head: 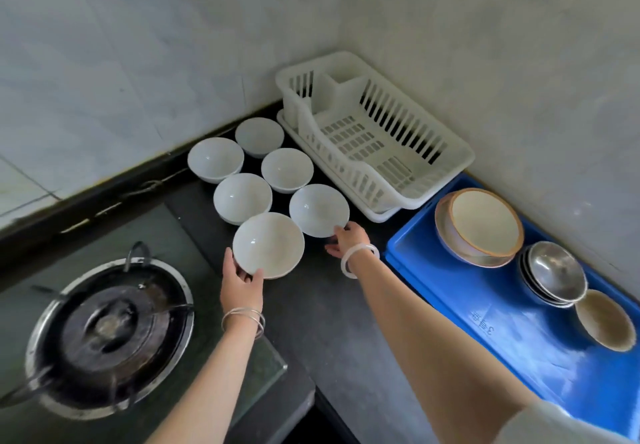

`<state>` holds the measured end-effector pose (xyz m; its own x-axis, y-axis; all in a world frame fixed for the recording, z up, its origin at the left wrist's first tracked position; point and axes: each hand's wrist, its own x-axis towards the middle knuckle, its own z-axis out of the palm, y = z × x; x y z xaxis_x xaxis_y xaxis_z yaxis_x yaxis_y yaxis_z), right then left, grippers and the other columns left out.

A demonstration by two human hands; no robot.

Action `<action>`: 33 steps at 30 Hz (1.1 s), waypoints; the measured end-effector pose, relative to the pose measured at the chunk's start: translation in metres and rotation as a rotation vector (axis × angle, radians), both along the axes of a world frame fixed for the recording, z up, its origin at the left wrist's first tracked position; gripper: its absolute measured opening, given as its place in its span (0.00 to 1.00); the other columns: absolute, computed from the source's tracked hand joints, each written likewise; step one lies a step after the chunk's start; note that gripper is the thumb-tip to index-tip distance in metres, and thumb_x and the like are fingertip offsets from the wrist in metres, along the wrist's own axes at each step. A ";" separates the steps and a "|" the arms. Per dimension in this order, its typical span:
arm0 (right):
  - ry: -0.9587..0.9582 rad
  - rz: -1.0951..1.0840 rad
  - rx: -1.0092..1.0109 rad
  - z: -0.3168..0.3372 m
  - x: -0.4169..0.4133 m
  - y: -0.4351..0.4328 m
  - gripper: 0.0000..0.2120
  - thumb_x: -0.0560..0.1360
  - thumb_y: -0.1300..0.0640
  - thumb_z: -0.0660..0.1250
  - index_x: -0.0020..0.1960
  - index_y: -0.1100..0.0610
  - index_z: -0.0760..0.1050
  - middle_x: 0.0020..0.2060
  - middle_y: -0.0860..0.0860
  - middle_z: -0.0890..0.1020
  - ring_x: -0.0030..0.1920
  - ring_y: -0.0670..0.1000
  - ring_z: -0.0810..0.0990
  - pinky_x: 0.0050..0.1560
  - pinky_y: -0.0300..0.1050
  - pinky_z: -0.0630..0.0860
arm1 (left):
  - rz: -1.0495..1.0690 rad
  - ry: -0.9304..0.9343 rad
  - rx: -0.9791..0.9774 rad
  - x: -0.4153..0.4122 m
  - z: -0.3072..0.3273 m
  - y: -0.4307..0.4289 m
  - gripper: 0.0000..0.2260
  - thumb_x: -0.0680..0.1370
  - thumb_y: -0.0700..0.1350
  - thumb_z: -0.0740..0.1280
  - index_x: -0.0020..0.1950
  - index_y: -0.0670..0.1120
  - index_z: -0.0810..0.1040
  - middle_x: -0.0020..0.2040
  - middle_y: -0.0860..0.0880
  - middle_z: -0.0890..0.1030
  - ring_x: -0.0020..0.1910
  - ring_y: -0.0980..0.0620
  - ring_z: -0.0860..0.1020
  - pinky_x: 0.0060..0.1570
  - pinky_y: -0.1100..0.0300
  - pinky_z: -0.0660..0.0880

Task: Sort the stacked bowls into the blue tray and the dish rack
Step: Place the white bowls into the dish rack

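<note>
On the dark counter, left hand (240, 282) and right hand (346, 240) each grip 1 upright, mouth-up white bowl (268, 244).

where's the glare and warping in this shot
Head view: pale glare washes the blue plastic tray floor near its front; bright highlights sit on the stacked steel bowls; wide-angle distortion bends the wall tile lines and the white slatted dish rack.

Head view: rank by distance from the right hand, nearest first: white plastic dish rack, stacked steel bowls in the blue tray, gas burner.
From the right hand:
1. White plastic dish rack, just beyond the hand, in the corner.
2. Stacked steel bowls, off to the right in the blue tray.
3. Gas burner, far left, past the left hand.
</note>
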<state>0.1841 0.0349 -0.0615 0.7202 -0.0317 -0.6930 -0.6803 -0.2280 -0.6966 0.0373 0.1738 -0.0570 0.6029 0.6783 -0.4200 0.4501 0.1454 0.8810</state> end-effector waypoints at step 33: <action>-0.133 0.424 -0.369 0.051 -0.031 0.039 0.05 0.70 0.61 0.65 0.39 0.59 0.79 0.30 0.52 0.84 0.37 0.49 0.85 0.43 0.43 0.81 | 0.213 -0.146 -0.288 0.010 -0.009 0.023 0.15 0.77 0.38 0.64 0.64 0.40 0.74 0.62 0.40 0.77 0.62 0.44 0.75 0.60 0.53 0.72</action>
